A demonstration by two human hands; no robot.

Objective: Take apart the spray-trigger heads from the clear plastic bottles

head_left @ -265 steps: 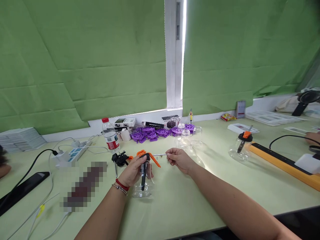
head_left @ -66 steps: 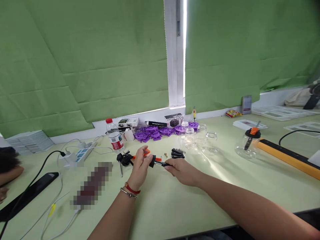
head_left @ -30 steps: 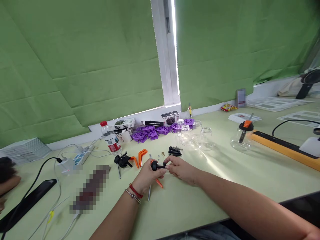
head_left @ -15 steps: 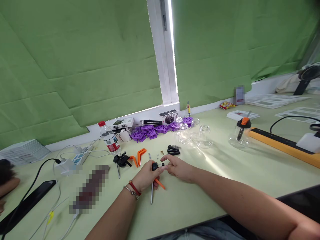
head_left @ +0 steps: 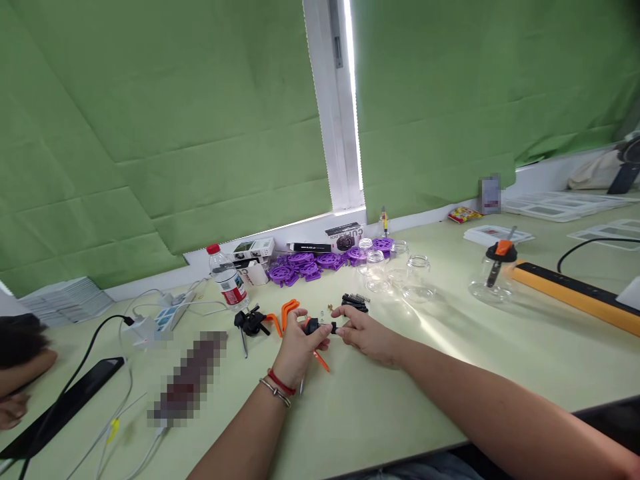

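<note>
Fingers of the left hand wrap round the black cap, with an orange lever jutting out below; those of the right hand curl at the tip, and whether they grip it cannot be told. Between the hands, over the worktop, the cap's long axis runs roughly sideways, tip toward the right hand; the left is nearer its body

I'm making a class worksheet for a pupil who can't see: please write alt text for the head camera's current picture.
A person's left hand holds a small black part above a pale green table, with the right hand at its end. Around and beyond them are orange handles, purple plastic pieces, clear jars and a red-capped bottle.
</note>
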